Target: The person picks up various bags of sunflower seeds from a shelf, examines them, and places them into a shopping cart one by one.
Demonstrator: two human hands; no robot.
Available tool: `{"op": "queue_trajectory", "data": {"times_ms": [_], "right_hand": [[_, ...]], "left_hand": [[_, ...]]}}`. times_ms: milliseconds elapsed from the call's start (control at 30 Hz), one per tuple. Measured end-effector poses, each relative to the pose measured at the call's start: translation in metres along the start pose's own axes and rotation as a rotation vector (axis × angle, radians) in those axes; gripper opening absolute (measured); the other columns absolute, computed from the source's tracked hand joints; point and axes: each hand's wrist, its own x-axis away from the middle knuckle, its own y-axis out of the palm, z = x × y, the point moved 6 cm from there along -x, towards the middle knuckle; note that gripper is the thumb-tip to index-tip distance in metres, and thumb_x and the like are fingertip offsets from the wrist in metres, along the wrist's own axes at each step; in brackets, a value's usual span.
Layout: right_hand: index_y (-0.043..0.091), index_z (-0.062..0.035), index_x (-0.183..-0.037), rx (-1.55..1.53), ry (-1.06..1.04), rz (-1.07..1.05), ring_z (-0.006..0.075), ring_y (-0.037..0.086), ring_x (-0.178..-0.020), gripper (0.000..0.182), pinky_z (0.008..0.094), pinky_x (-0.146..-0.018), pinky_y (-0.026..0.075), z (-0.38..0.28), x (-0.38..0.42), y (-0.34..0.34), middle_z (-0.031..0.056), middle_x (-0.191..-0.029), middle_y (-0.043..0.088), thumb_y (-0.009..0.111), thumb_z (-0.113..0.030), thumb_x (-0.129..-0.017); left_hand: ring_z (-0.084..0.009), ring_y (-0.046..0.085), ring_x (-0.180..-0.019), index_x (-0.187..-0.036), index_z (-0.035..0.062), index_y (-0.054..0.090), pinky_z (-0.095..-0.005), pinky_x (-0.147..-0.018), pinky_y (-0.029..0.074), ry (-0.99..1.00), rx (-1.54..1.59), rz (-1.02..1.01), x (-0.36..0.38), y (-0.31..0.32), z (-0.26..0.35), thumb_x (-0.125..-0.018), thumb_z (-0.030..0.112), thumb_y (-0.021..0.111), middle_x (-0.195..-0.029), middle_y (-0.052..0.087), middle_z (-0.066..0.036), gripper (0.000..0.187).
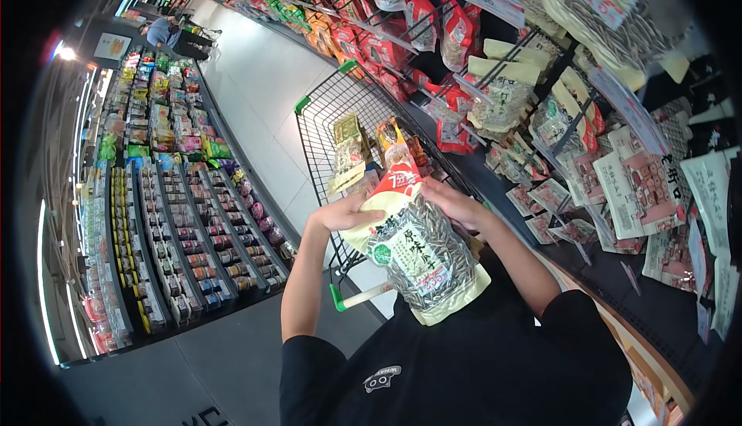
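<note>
A bag of sunflower seeds (425,252) is held up in front of my chest, its clear front showing striped seeds and its top edge red and cream. My left hand (346,213) grips its upper left edge, thumb on the front. On the upper right edge, my right hand (457,206) is closed around the bag, with its fingers partly hidden behind. Just beyond the bag stands a black wire shopping cart (313,136) with green corners. Inside it lie a greenish-gold snack bag (349,148) and an orange-yellow snack bag (396,144).
Hanging bags of seeds (502,97) and pink-white packets (641,182) fill the rack close on my right. Along the left runs a low shelf of small packaged goods (197,229). A pale floor aisle (255,63) leads forward, where a person (166,35) leans by the shelf.
</note>
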Motion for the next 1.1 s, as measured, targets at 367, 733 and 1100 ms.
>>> {"op": "queue_trajectory", "data": {"times_ms": [367, 733, 1100], "right_hand": [[0.038, -0.0038, -0.131, 1.067, -0.034, 0.692, 0.0418, 0.051, -0.11, 0.075, 0.0463, -0.091, 0.043, 0.083, -0.108, -0.14, 0.0252, -0.119, 0.052, 0.062, -0.051, -0.078], [0.064, 0.0015, -0.1, 0.826, 0.279, 0.615, 0.0435, 0.055, -0.103, 0.054, 0.0486, -0.09, 0.043, 0.166, -0.183, -0.208, 0.028, -0.099, 0.062, 0.046, -0.048, -0.089], [0.064, -0.0008, -0.094, 0.778, 0.24, 0.599, 0.025, 0.068, -0.068, 0.036, 0.0355, -0.066, 0.053, 0.127, -0.182, -0.182, 0.015, -0.08, 0.068, 0.045, -0.031, -0.094]], "left_hand": [[-0.0081, 0.061, -0.069, -0.099, -0.0028, 0.063, -0.0236, -0.06, 0.049, 0.062, 0.51, 0.73, 0.05, -0.121, -0.068, -0.094, 0.021, 0.053, -0.083, 0.067, -0.004, 0.026], [-0.0137, 0.056, -0.073, -0.105, -0.0063, 0.056, -0.0309, -0.063, 0.047, 0.212, 1.109, 1.473, -0.216, -0.226, -0.299, -0.094, 0.019, 0.051, -0.09, 0.061, -0.009, 0.028], [-0.0294, 0.059, -0.104, -0.128, 0.0048, 0.042, -0.0448, -0.086, 0.052, 0.279, 1.824, 1.079, -0.387, -0.176, -0.393, -0.098, 0.035, 0.04, -0.121, 0.055, -0.013, 0.043]]}}
